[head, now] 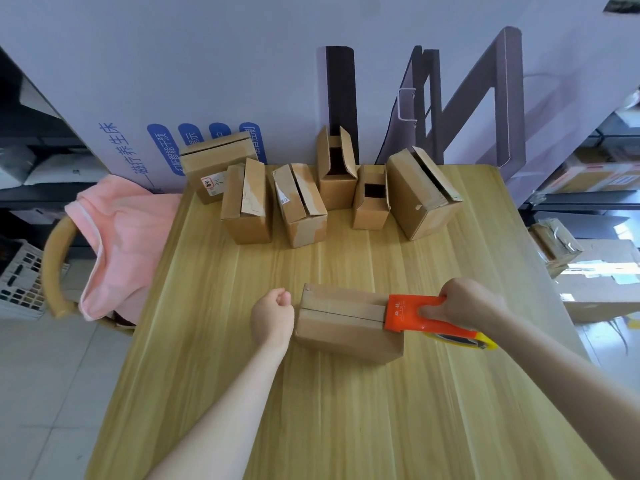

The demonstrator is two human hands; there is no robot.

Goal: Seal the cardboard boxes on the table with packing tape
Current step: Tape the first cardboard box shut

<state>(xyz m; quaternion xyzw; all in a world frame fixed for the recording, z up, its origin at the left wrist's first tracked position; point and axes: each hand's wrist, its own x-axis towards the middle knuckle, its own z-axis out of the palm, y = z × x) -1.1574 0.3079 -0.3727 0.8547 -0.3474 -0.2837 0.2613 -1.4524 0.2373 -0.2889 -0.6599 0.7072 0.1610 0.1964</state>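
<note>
One wooden table (pixel 242 393) fills the lower frame. Six more boxes (pixel 301 206) wait in a row at upper centre, most with flaps ajar. The box being sealed (pixel 343 327) lies at lower centre, its seam running left to right. The tape dispenser (pixel 401 311) sits on its right end. To my eye it wants pulling flat along the seam and down over the edge, box braced. The right hand (pixel 464 303) wraps its fingers (pixel 429 311) round the dispenser's handle. The left hand (pixel 272 315), a tight fist, touches the box's left end and shows nothing held.
</note>
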